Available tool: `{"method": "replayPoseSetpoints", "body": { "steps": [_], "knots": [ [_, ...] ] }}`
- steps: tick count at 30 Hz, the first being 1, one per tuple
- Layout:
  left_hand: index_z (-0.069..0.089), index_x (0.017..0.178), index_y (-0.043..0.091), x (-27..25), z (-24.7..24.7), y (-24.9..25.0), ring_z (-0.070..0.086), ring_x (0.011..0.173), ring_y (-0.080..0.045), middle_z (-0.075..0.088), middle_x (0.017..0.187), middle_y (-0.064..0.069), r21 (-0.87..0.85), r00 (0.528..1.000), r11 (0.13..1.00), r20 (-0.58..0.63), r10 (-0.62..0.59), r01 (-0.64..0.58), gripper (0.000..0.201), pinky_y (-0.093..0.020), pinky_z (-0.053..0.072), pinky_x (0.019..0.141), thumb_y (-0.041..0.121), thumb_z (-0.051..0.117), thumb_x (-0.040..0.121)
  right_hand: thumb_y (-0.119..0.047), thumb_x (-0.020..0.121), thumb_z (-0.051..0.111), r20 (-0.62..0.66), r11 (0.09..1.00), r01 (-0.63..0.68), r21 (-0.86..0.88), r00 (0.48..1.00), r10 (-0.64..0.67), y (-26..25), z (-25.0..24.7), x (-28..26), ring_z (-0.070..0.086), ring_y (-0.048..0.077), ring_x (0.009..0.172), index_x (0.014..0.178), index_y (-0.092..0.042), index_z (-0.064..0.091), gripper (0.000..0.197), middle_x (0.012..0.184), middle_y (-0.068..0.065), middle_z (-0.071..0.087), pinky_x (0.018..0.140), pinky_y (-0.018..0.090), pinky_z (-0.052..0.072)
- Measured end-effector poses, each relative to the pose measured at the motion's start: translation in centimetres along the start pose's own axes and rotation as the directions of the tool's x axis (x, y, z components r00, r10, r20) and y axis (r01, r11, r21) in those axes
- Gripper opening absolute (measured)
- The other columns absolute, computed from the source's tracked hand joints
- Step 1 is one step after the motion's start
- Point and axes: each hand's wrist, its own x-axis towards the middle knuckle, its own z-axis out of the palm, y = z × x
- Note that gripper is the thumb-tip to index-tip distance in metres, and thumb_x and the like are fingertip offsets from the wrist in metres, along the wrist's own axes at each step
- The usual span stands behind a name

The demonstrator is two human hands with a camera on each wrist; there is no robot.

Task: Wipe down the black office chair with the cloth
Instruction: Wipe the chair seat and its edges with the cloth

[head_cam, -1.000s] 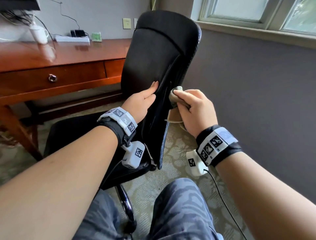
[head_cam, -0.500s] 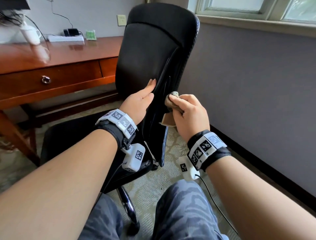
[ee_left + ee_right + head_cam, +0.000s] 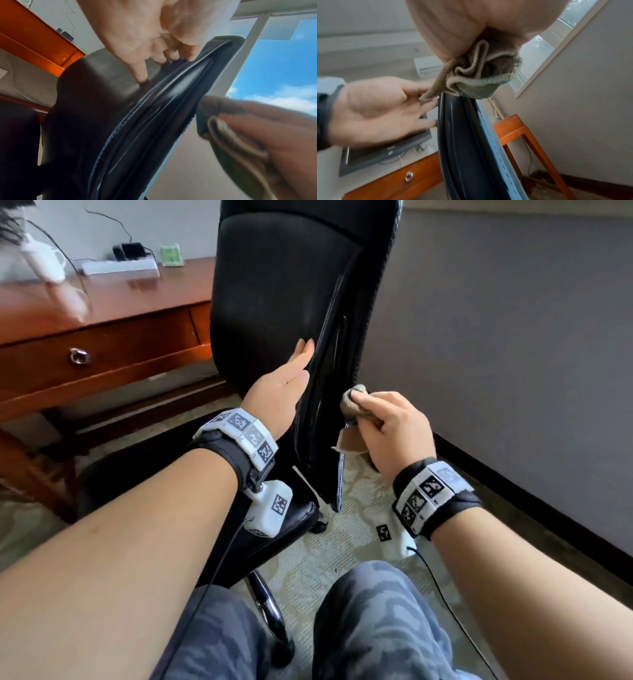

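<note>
The black office chair (image 3: 284, 302) stands at 12 o'clock from the person, its backrest turned edge-on. The right hand (image 3: 394, 429) grips a bunched grey-brown cloth (image 3: 354, 402), fingers curled round it, and presses it against the backrest's rear edge at about 1 o'clock; a loose corner of the cloth hangs below the fist. The left hand (image 3: 284, 385) lies flat with straight fingers against the padded front face at 11 o'clock, across the edge from the cloth. The seat (image 3: 137, 470) spreads toward 9 o'clock, with a chrome base leg (image 3: 263, 604) between the person's knees. A wooden surface (image 3: 113, 299) with a ring-pull drawer (image 3: 78, 356) stands at 10 o'clock, carrying a white power strip (image 3: 120, 266) and a blurred white mug (image 3: 48, 263). A grey wall (image 3: 496, 337) and dark skirting close off 2 o'clock, over patterned carpet (image 3: 356, 535).
</note>
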Motion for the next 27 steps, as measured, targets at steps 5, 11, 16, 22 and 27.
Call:
{"method": "replayPoseSetpoints", "body": {
  "steps": [5, 11, 16, 22, 27],
  "knots": [
    [0.036, 0.161, 0.035, 0.1, -0.1, -0.8, 0.026, 0.150, 0.010, 0.029, 0.167, 0.025, -0.008, 1.000, 1.000, -0.002, 0.010, -0.010, 0.049, -0.015, 0.020, 0.125, 0.021, 0.036, 0.114, -0.013, 0.090, 0.067, -0.079, 0.998, 0.056, -0.002, 0.995, -0.056, 0.0, 1.5, 1.8, 0.065, 0.013, 0.111, 0.126, -0.027, 0.074, 0.039, 0.123, -0.005, 0.067, 0.099, 0.024, 0.049],
    [0.036, 0.162, 0.032, 0.9, 0.4, -2.0, 0.022, 0.150, 0.015, 0.028, 0.169, 0.018, -0.022, 1.000, 1.000, 0.002, 0.009, -0.009, 0.050, -0.001, 0.015, 0.117, 0.018, 0.036, 0.113, -0.013, 0.091, 0.066, 0.079, 0.993, 0.056, -0.105, 0.996, -0.048, 2.3, 2.9, 0.8, 0.067, 0.020, 0.110, 0.125, -0.030, 0.074, 0.038, 0.125, -0.004, 0.068, 0.097, 0.032, 0.054],
    [0.036, 0.161, 0.034, 1.1, 0.4, -2.5, 0.022, 0.148, 0.018, 0.027, 0.169, 0.022, -0.038, 1.000, 0.999, 0.017, 0.011, -0.010, 0.050, -0.002, 0.015, 0.117, 0.020, 0.036, 0.113, -0.014, 0.092, 0.065, -0.103, 0.996, 0.084, 0.015, 0.991, -0.082, 0.6, 0.6, 4.6, 0.064, 0.009, 0.107, 0.124, -0.028, 0.075, 0.037, 0.119, -0.005, 0.068, 0.096, 0.016, 0.046],
    [0.036, 0.162, 0.031, 0.8, 0.7, -2.4, 0.020, 0.151, 0.015, 0.026, 0.170, 0.018, -0.052, 1.000, 0.998, 0.000, 0.023, -0.023, 0.050, -0.007, 0.014, 0.122, 0.018, 0.037, 0.113, -0.012, 0.088, 0.067, -0.032, 0.992, 0.113, -0.047, 0.993, -0.115, 1.4, 2.4, 2.1, 0.064, 0.015, 0.098, 0.123, -0.027, 0.075, 0.040, 0.114, -0.002, 0.063, 0.085, 0.023, 0.050],
    [0.034, 0.163, 0.028, 0.7, 0.9, -2.0, 0.019, 0.151, 0.013, 0.025, 0.171, 0.014, -0.025, 1.000, 0.999, 0.010, 0.025, -0.024, 0.051, -0.001, 0.013, 0.117, 0.015, 0.036, 0.114, -0.021, 0.093, 0.061, 0.401, 0.973, 0.091, -0.214, 0.916, 0.003, 3.2, 3.3, -0.8, 0.066, 0.020, 0.097, 0.122, -0.041, 0.072, 0.038, 0.110, -0.007, 0.061, 0.083, 0.034, 0.056]
  ]
}}
